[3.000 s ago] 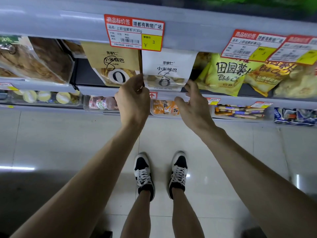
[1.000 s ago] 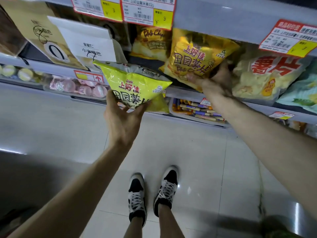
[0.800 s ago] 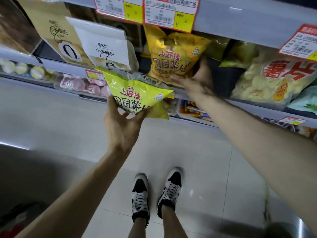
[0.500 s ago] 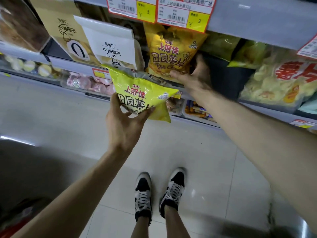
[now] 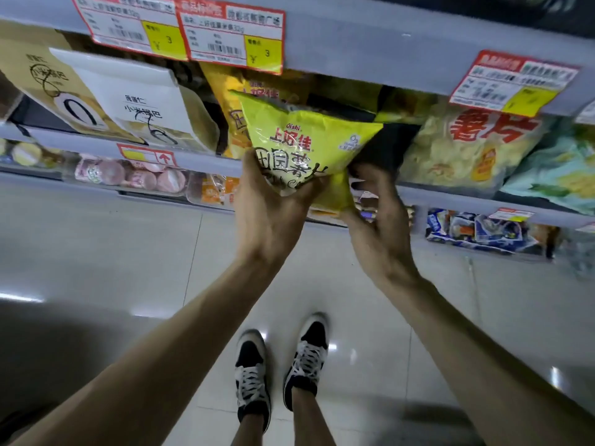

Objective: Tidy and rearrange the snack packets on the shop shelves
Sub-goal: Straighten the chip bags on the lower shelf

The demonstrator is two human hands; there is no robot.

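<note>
Head view: left hand grips puffy lime-yellow packet with red lettering.

The yellow-green crisp packet bore "Oishi" in small red script, "上好佳" in red below it and "田园薯片" in large outlined characters, the last one partly covered. The white packet read "小米锅巴" under a smaller line too fine to read. The tan packet showed the same characters in part, and a large "0". Two red-bordered price tags on the shelf edge each showed "¥ 3" on a yellow panel and "32g" in the printed line. The pale packet carried "薯片" in big red characters. A small shelf tag had a red upward arrow. The right-hand price tag was too blurred to read.
</note>
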